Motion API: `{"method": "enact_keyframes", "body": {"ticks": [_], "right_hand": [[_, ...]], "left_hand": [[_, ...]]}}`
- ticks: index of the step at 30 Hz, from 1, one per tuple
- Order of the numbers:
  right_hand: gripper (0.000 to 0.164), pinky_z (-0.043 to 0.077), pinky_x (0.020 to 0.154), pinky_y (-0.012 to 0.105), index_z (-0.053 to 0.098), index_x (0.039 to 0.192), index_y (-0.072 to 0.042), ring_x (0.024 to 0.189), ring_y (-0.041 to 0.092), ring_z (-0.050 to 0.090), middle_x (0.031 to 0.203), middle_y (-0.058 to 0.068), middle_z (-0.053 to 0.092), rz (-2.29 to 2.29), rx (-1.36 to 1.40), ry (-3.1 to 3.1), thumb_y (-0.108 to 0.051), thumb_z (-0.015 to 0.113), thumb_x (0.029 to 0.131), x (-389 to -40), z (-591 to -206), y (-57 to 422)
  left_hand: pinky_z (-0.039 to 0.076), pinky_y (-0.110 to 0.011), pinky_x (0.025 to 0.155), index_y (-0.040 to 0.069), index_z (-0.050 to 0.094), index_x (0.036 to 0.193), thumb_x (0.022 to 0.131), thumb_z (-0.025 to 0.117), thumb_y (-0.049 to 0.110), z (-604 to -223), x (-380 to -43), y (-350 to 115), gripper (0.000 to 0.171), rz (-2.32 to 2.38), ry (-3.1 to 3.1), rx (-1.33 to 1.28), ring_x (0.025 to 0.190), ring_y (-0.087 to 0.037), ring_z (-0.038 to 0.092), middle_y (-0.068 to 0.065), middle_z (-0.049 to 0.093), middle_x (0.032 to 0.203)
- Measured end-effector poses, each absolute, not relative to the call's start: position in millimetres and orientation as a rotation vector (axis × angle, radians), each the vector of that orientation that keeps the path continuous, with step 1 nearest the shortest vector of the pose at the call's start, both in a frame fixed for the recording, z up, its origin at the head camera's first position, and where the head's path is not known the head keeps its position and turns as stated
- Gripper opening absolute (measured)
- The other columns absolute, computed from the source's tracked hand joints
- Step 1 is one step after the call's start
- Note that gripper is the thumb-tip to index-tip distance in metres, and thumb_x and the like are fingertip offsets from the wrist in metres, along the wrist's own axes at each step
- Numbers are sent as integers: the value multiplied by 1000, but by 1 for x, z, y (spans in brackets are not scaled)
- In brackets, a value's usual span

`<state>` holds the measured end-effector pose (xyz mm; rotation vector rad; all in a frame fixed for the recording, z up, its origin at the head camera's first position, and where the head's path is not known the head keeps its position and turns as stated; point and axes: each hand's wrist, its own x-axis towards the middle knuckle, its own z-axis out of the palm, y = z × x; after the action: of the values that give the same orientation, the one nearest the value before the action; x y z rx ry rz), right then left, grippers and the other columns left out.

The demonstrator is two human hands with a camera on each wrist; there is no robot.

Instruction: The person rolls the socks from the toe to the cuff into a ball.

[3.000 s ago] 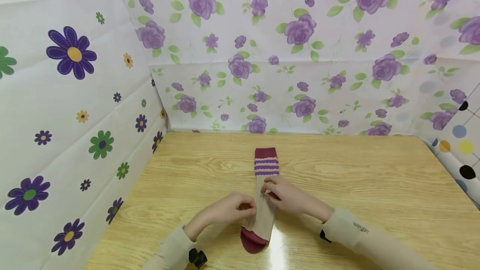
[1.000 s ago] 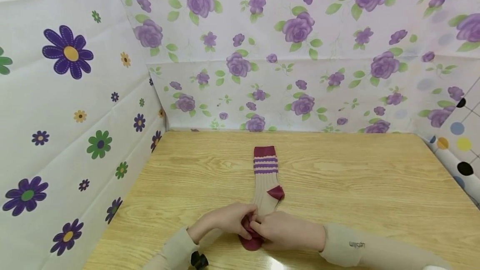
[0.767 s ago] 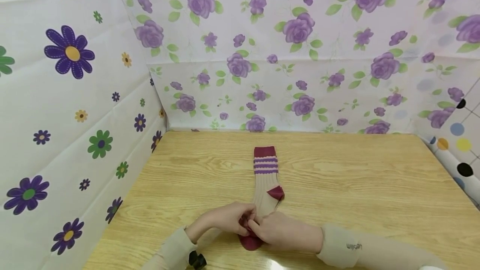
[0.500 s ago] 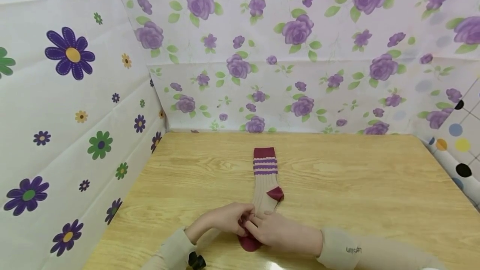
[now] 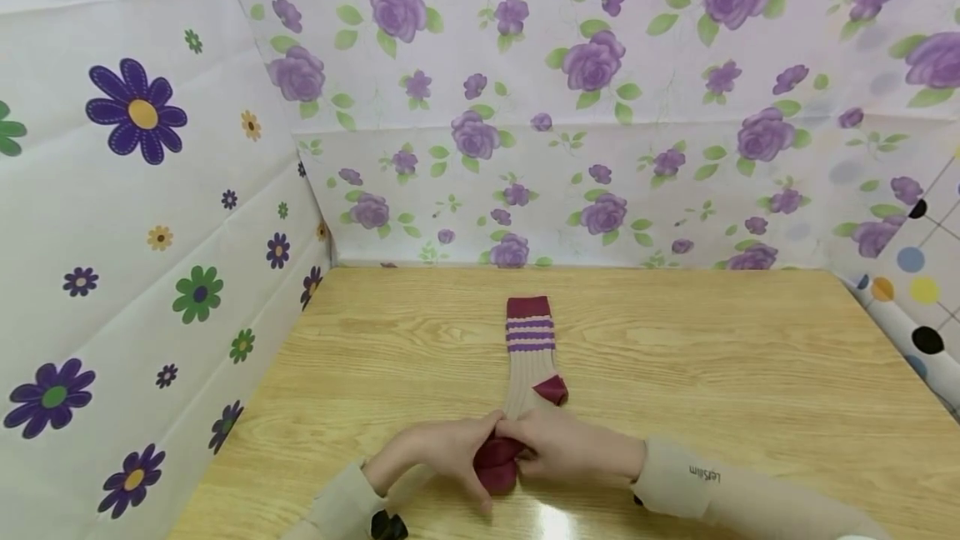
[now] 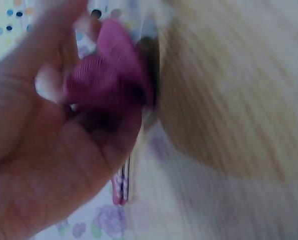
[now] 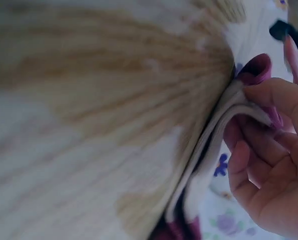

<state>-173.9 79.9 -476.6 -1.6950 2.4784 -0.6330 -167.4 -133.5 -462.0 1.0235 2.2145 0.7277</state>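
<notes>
A pair of beige ribbed socks [image 5: 531,365], laid one over the other, lies lengthwise on the table, with maroon cuffs, purple stripes and a maroon heel [image 5: 552,391]. Two layers show in the right wrist view. The maroon toe end [image 5: 497,477] is nearest the person and bent up. My right hand [image 5: 573,444] pinches the socks at the toe end between thumb and fingers. My left hand [image 5: 442,447] arches around the toe from the left, its fingers at the fabric. Its thumb stretches toward the person, apart from the toe.
The wooden table [image 5: 675,357] meets a rose-patterned cloth [image 5: 675,107] at the back. A daisy-patterned cloth [image 5: 150,215] hangs on the left, and a dotted cloth [image 5: 930,273] borders the right edge. A black band [image 5: 387,525] sits at the left wrist.
Both hands have come together at the toe end, uncovering the heel. Since half a second ago the left thumb has spread away, and the toe end has bent up in the right hand's hold.
</notes>
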Motion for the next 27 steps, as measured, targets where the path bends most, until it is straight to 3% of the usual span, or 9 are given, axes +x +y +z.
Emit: {"method": "enact_keyframes", "body": {"ticks": [2, 5, 9, 15, 21, 23, 27], "right_hand": [[19, 31, 55, 8, 58, 93, -17, 61, -5, 37, 67, -8, 51, -735, -1571, 2422, -8, 69, 81, -179, -477, 82], [16, 35, 54, 10, 60, 90, -18, 62, -6, 39, 70, -10, 50, -830, -1429, 2344, -6, 68, 83, -185, -478, 85], [17, 35, 53, 10, 61, 88, -17, 60, -7, 40, 70, -12, 52, -908, -1385, 2289, -3, 68, 82, -189, -480, 86], [13, 35, 54, 10, 61, 87, -16, 62, -7, 40, 72, -13, 52, -908, -1341, 2221, -8, 70, 83, -189, -479, 87], [26, 34, 56, 9, 64, 100, -16, 63, -4, 40, 76, -7, 56, -815, -1443, 2283, -28, 78, 82, -179, -471, 86], [22, 34, 58, 9, 65, 101, -16, 65, -3, 41, 77, -8, 57, -781, -1473, 2341, -29, 73, 86, -174, -469, 84], [10, 38, 63, 8, 68, 95, -15, 71, -5, 43, 81, -12, 58, -734, -1434, 2439, -24, 64, 94, -166, -468, 80]], "left_hand": [[44, -16, 92, 7, 33, 133, 69, 88, 29, -462, -163, -130, 87, 654, 2293, 1024, 111, -1, 52, 2, 55, 123], [45, -17, 87, 3, 33, 132, 71, 85, 20, -462, -158, -124, 82, 611, 2380, 981, 103, -2, 53, 1, 57, 115], [42, -15, 69, 6, 40, 120, 76, 75, 8, -458, -157, -121, 57, 637, 2394, 936, 79, -1, 48, 7, 51, 92], [36, -14, 56, 9, 51, 104, 89, 60, 5, -454, -161, -124, 18, 695, 2376, 965, 65, 1, 41, 9, 47, 78], [43, -16, 63, 10, 55, 99, 92, 64, 12, -454, -167, -129, 12, 833, 2384, 894, 72, 2, 48, 0, 67, 91], [46, -15, 66, 10, 56, 94, 91, 66, 14, -455, -169, -130, 11, 883, 2362, 872, 76, 3, 51, -1, 69, 94], [46, -14, 67, 10, 65, 88, 90, 67, 15, -458, -171, -129, 6, 904, 2313, 924, 74, 5, 51, 6, 67, 86]]}}
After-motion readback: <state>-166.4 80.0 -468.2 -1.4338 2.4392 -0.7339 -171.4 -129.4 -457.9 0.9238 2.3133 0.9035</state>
